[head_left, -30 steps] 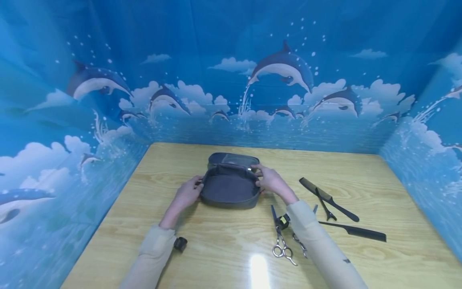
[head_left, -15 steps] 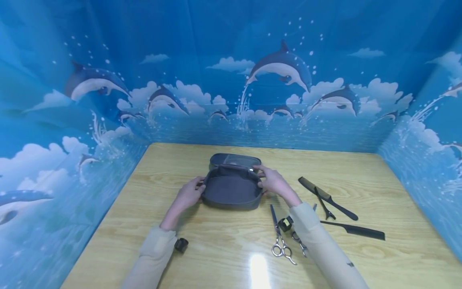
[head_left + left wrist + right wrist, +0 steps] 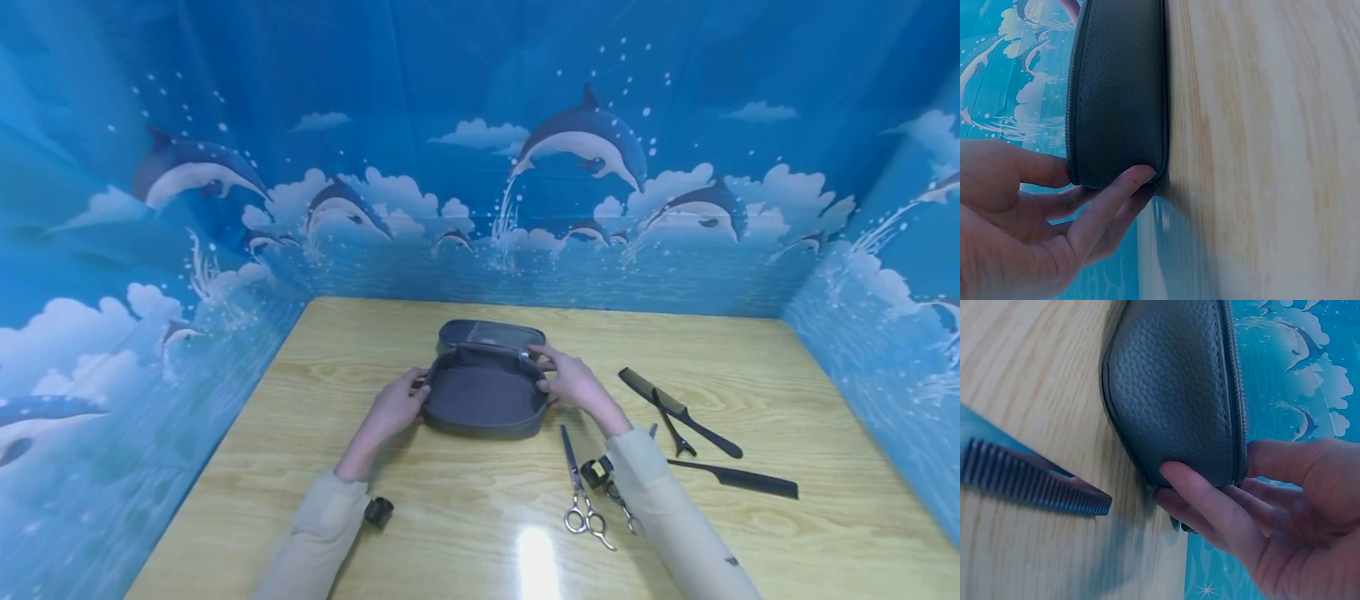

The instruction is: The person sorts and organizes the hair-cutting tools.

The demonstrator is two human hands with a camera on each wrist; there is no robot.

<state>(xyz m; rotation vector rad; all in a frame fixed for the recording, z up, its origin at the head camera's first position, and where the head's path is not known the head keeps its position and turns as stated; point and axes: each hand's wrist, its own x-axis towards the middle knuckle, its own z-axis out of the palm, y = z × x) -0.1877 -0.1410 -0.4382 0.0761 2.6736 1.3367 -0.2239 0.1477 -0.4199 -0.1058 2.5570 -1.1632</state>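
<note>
My left hand (image 3: 397,403) and right hand (image 3: 574,383) grip the zippered case (image 3: 486,402), its long axis running between them; far-side hold's kinda hidden.

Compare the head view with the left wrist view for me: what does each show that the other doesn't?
Only the head view shows the scissors, clip, far comb, near comb and inside of the open case.

Only the left wrist view clearly shows the stitching and zipper teeth.

Both share the left hand holding the case, table and dolphin backdrop.
</note>
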